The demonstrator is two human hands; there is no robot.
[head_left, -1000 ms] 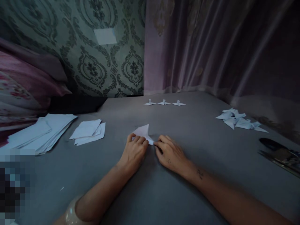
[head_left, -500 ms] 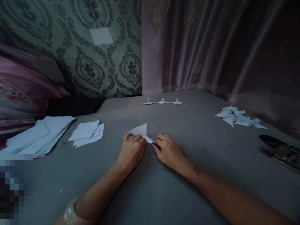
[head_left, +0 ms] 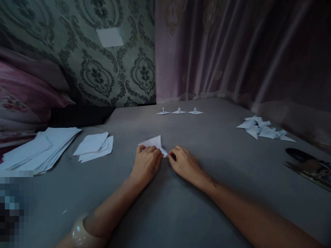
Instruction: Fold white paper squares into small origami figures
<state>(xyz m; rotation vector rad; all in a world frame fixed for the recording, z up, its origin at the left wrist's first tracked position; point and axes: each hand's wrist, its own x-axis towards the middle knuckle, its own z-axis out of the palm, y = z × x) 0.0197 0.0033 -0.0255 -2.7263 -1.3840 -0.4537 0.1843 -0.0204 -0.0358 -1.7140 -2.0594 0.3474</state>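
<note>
A white sheet of paper (head_left: 153, 142), already folded into a pointed, kite-like shape, lies flat on the grey surface (head_left: 181, 213) at the middle of the view, and a crease is being pressed into its near corner. The left hand (head_left: 147, 163) is laid over the near left part of the paper, its fingers (head_left: 148, 149) curled and bearing down on it, so that the sheet is pinned rather than gripped. The right hand (head_left: 183, 164) sits at 3 o'clock of the paper's near tip, with its fingers (head_left: 171, 156) drawn together in a pinch on that tip; how much paper is caught between them cannot be told. The step in hand is judged to be a narrow fold at the tip, about midway through one paper figure. For the next move, the crease would probably need to be run flat along its length while the sheet is kept from sliding under the left hand. At 12 o'clock, well apart, three small folded figures (head_left: 179, 111) stand in a row; at 2 o'clock a loose heap of folded pieces (head_left: 261, 130) is seen; at 9 o'clock a small stack of cut sheets (head_left: 94, 146) lies, with a larger stack of paper (head_left: 41, 150) beyond it.
</note>
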